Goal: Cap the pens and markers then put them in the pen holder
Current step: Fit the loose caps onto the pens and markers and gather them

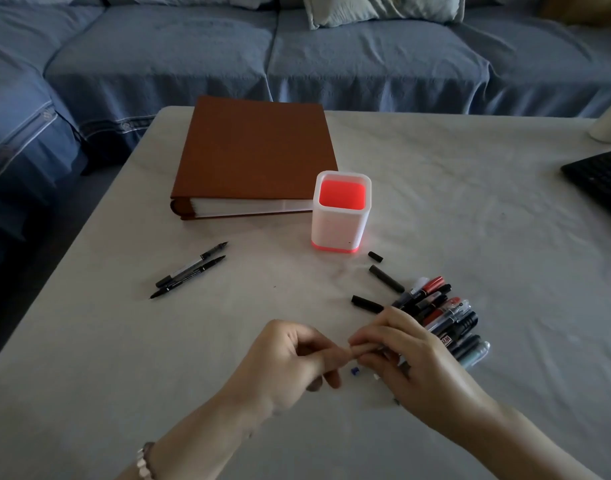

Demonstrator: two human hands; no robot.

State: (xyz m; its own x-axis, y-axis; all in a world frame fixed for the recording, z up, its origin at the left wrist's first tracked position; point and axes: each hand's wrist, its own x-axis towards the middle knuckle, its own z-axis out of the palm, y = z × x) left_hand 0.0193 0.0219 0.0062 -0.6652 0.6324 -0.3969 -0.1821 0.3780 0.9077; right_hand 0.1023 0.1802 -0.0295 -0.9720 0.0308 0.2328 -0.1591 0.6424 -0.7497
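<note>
A white pen holder [340, 226] with a red inside stands mid-table. My left hand [286, 362] and my right hand [408, 362] meet fingertip to fingertip in front of it. My right hand grips a pen that is mostly hidden; a small blue end [355, 370] shows below the fingers. My left hand pinches at that pen's end, and what lies between its fingertips is hidden. A pile of pens and markers [446, 317] lies just right of my right hand. Three loose black caps [386, 279] lie between the pile and the holder. Two black pens [193, 268] lie at the left.
A thick brown album [255, 150] lies behind the holder, touching it or nearly so. A black keyboard [601, 181] sits at the right edge, with a white cylinder [608, 123] behind it. A blue sofa [331, 57] runs along the table's far and left sides.
</note>
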